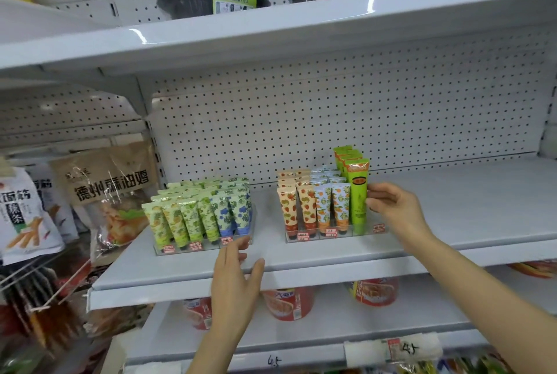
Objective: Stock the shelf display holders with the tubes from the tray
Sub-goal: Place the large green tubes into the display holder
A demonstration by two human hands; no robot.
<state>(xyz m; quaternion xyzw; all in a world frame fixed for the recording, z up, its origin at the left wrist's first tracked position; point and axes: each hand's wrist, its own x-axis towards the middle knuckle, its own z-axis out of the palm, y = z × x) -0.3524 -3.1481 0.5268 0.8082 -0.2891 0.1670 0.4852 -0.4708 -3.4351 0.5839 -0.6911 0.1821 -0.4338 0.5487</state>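
Right now the right hand [391, 208] pinches the front tall green tube [358, 193] between thumb and fingertips, at the right end of the right display holder [334, 236] on the middle shelf [271, 256]. That tube stands upright in the holder's green row, with more green tubes lined up behind it toward the pegboard [331, 108]. To its left in the same clear holder stand rows of orange-print tubes [333, 205] and strawberry-print tubes [297, 208], caps down.

The left hand [238, 280] holds nothing; its fingers are loosely spread, reaching over the shelf's front edge, with the fingertips just near the left display holder [205, 245]. That holder looks full, packed with green-leaf tubes [184, 220] and, at its right, blue-flower tubes [238, 211].

No tray shows in this view, so I cannot say how many tubes are left to place. My reading is that the step in hand is seating or straightening the front green tube in its slot. The next move likely calls for pressing it straight down until it sits level with its row, then letting go without tipping the neighbours. With both holders nearly full, the stocking seems close to done.
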